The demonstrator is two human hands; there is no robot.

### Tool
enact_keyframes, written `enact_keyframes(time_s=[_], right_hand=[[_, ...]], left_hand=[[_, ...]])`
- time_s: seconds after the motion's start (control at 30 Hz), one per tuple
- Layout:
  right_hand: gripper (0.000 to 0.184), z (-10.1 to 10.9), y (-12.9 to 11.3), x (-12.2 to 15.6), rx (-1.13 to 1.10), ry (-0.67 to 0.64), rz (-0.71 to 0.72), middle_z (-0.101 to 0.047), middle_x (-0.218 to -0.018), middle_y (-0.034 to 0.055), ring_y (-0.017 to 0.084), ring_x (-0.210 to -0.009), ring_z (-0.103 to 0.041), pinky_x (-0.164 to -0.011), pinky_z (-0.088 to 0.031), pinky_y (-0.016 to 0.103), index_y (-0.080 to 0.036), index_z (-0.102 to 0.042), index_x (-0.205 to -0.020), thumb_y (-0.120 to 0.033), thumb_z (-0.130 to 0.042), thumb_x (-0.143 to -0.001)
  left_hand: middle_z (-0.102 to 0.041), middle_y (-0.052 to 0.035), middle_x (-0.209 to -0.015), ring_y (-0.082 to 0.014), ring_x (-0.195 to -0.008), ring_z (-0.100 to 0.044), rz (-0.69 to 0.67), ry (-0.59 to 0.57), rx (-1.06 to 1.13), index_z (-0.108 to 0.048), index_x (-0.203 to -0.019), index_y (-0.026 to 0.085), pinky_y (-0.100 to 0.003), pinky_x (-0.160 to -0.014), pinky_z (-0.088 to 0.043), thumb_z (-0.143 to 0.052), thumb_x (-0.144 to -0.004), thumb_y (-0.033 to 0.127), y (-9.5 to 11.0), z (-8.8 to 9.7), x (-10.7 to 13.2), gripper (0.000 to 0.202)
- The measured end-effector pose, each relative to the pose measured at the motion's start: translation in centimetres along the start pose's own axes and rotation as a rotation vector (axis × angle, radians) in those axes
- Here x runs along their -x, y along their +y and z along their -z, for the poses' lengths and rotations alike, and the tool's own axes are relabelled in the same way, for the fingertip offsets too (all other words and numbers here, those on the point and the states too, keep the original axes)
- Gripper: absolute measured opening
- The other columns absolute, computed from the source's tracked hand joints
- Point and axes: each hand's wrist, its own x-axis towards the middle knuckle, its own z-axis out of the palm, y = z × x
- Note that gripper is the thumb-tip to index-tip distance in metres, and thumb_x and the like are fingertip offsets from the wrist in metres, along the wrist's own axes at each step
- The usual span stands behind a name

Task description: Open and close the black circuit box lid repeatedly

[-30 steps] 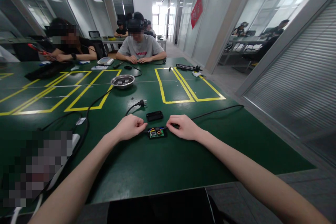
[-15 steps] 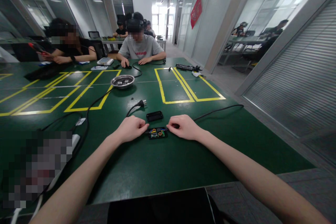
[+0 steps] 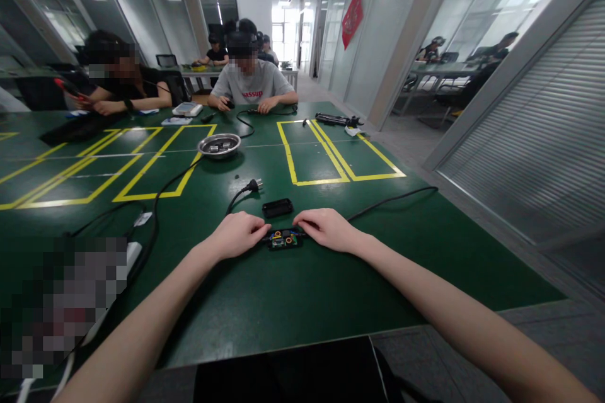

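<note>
A small open black power-adapter case with a green circuit board lies on the green table right in front of me. My left hand rests curled at the case's left end, fingertips pinching where a black cable enters. On the right end my right hand is curled, fingers pressed on that end and its cable. The black lid lies flat just behind the case.
A black cord with a plug lies behind the lid. A metal bowl with small parts sits farther back. Yellow tape rectangles mark the table. Two people sit at the far side. A white power strip lies to my left.
The case has been turned slightly between my fingers, so the board's components show more from above. Both hands stayed at its ends. The person opposite moved their hands.
</note>
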Motion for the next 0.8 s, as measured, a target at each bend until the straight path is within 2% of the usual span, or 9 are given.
enact_keyframes(time_s=[0.23, 0.4, 0.5, 0.6, 0.8], right_hand=[[0.025, -0.5, 0.0, -0.1, 0.002, 0.034, -0.012, -0.077, -0.094, 0.0044, 0.018, -0.078, -0.072, -0.077, -0.051, 0.030, -0.022, -0.071, -0.111, -0.015, -0.052, -0.097], [0.023, -0.8, 0.0, -0.2, 0.039, 0.052, -0.031, -0.075, -0.085, 0.0034, 0.018, -0.071, -0.069, -0.070, -0.047, 0.028, -0.021, -0.070, -0.111, -0.017, -0.053, -0.097], [0.021, -0.9, -0.1, -0.3, 0.028, 0.084, -0.073, -0.069, -0.072, 0.0000, 0.016, -0.063, -0.063, -0.063, -0.041, 0.025, -0.021, -0.070, -0.109, -0.016, -0.054, -0.096], [0.019, -1.1, -0.2, -0.3, -0.030, 0.109, -0.132, -0.057, -0.060, -0.0056, 0.012, -0.053, -0.054, -0.058, -0.034, 0.023, -0.021, -0.069, -0.105, -0.014, -0.056, -0.094], [0.021, -1.1, -0.3, -0.5, -0.094, 0.129, -0.157, -0.051, -0.057, -0.0092, 0.011, -0.050, -0.048, -0.058, -0.032, 0.023, -0.020, -0.065, -0.107, -0.011, -0.058, -0.090]], left_hand=[[-0.067, -0.0043, -0.065, -0.0190, -0.060, -0.061, -0.003, 0.056, -0.036, -0.067, -0.072, 0.021, -0.027, -0.056, -0.032, -0.043, -0.100, 0.037, 0.0, -0.2, -0.1, 0.040], [-0.069, -0.0060, -0.071, -0.0206, -0.064, -0.064, 0.035, 0.053, -0.105, -0.067, -0.076, 0.021, -0.027, -0.058, -0.034, -0.044, -0.101, 0.036, 0.2, -0.3, -0.2, 0.037], [-0.071, -0.0064, -0.074, -0.0209, -0.066, -0.065, 0.023, 0.063, -0.106, -0.067, -0.078, 0.021, -0.027, -0.060, -0.037, -0.045, -0.100, 0.036, 0.1, -0.3, -0.2, 0.035], [-0.071, -0.0064, -0.075, -0.0207, -0.067, -0.065, 0.015, 0.051, -0.113, -0.068, -0.080, 0.021, -0.027, -0.061, -0.039, -0.044, -0.100, 0.035, 0.0, -0.4, -0.3, 0.034], [-0.072, -0.0067, -0.075, -0.0213, -0.067, -0.065, 0.012, 0.043, -0.119, -0.068, -0.079, 0.021, -0.028, -0.061, -0.040, -0.043, -0.101, 0.036, 0.1, -0.3, -0.3, 0.036]])
